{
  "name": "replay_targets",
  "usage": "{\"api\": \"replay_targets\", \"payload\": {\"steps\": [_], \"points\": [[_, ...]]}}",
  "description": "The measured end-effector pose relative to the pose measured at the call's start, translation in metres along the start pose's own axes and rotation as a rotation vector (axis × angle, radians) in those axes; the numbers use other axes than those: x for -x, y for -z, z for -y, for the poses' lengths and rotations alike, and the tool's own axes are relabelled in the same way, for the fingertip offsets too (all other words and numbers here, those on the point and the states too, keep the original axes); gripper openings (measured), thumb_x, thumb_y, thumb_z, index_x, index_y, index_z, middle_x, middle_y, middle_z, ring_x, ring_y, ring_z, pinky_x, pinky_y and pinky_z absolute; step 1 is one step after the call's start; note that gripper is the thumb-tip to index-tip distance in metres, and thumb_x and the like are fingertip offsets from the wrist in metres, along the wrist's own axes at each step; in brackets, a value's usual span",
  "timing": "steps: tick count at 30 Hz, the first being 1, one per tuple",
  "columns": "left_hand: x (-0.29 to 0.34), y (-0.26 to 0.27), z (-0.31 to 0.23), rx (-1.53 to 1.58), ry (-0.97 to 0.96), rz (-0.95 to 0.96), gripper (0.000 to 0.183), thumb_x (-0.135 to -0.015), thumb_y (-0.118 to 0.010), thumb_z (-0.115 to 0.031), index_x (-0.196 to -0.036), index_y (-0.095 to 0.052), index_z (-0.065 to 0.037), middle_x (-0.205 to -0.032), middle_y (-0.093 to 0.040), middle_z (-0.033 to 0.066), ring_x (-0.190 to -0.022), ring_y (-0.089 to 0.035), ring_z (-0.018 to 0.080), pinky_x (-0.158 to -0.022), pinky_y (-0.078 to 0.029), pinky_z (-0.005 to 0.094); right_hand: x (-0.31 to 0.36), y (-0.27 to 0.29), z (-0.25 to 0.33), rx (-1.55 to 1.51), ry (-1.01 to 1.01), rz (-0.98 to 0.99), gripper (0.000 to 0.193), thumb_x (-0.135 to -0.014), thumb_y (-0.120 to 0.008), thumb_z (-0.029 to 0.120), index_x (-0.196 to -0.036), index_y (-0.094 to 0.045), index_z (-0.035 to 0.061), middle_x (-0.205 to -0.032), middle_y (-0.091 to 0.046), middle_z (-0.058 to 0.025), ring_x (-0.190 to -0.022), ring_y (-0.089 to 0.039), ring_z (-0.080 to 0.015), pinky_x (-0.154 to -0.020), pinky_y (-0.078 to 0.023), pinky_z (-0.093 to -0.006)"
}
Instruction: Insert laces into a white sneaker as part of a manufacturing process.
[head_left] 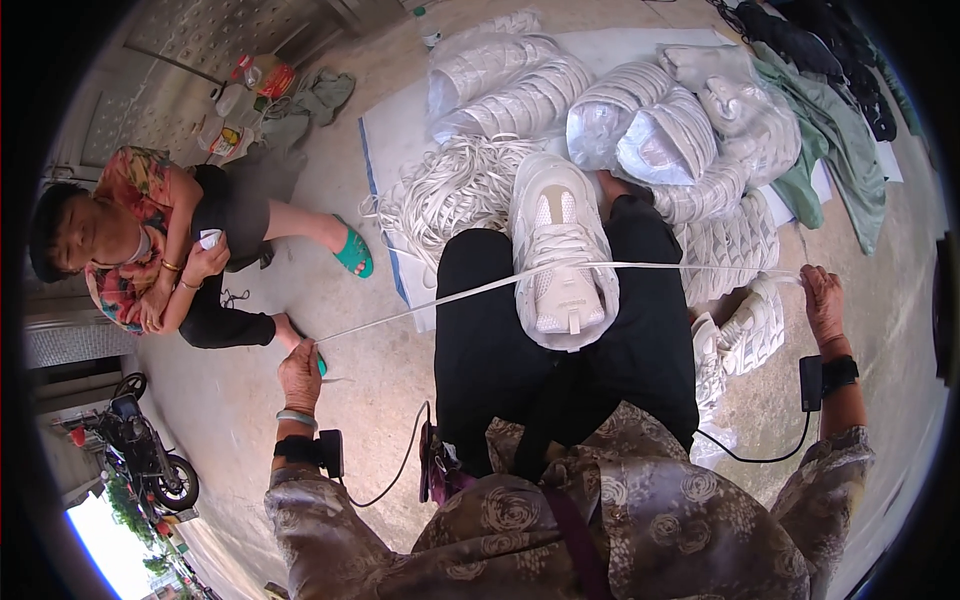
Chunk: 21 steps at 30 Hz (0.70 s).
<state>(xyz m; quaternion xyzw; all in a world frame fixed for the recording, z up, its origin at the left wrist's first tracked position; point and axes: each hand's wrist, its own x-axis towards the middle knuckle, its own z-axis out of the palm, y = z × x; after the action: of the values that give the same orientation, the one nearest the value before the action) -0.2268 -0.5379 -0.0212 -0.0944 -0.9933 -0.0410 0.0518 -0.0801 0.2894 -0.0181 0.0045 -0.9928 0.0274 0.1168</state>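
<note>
A white sneaker [566,255] rests on my lap between my knees, its toe pointing away from me. Across its upper runs a flat white shoelace [450,298], drawn out wide to both sides. At the left, my left hand [300,378] is closed on one end of the lace. My right hand [823,300] pinches the other end, far out to the right. The lace looks taut, and the lower part of the sneaker's lacing shows in the toe area.
Beyond my knees, a heap of loose white laces [455,195] lies on a pale sheet beside plastic-wrapped stacks of white shoe uppers [520,95]. More white sneakers [752,325] stand by my right leg. To the left sits another person [150,240]; a motorcycle [140,450] stands behind.
</note>
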Motion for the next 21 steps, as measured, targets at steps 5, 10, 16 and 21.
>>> {"api": "replay_targets", "payload": {"steps": [5,10,16,21], "points": [[0.029,0.026,0.109,-0.034,0.217,-0.128,0.016,-0.089,-0.056,-0.019,-0.096,-0.064,-0.007,-0.068,-0.061,0.0186,-0.065,-0.063,0.0340,-0.057,-0.048,0.0425,0.067,0.061,-0.119,0.298,-0.171,-0.063,0.014,-0.091,-0.054,0.011,-0.104,-0.058,0.0065,-0.095,-0.064,-0.0148,-0.081,-0.059,-0.0353,-0.074,-0.046,-0.0407],[0.030,0.043,0.125,0.263,0.650,0.043,0.017,-0.089,-0.052,-0.015,-0.081,-0.063,-0.004,-0.051,-0.052,0.0063,-0.041,-0.051,0.0162,-0.041,-0.044,0.0315,0.097,0.078,-0.151,0.282,-0.326,-0.288,0.019,-0.095,-0.052,0.020,-0.102,-0.061,0.0053,-0.083,-0.064,-0.0128,-0.074,-0.062,-0.0294,-0.066,-0.048,-0.0383],[-0.004,0.029,-0.043,0.388,0.560,1.077,0.021,-0.084,-0.055,-0.013,-0.071,-0.063,0.002,-0.051,-0.054,0.0078,-0.039,-0.052,0.0148,-0.038,-0.042,0.0286,0.047,0.017,0.059,-1.123,-1.033,0.263,0.027,-0.095,-0.054,0.027,-0.077,-0.060,0.0083,-0.048,-0.042,0.0046,-0.040,-0.039,-0.0036,-0.037,-0.037,-0.0220],[-0.020,0.041,-0.210,1.160,0.343,1.222,0.018,-0.094,-0.055,-0.015,-0.087,-0.062,-0.001,-0.053,-0.051,0.0021,-0.039,-0.040,0.0055,-0.039,-0.033,0.0203,-0.017,0.015,0.229,-1.776,-0.788,0.697,0.015,-0.096,-0.051,0.017,-0.092,-0.057,0.0037,-0.064,-0.057,-0.0019,-0.047,-0.053,-0.0083,-0.047,-0.049,-0.0219]]}}
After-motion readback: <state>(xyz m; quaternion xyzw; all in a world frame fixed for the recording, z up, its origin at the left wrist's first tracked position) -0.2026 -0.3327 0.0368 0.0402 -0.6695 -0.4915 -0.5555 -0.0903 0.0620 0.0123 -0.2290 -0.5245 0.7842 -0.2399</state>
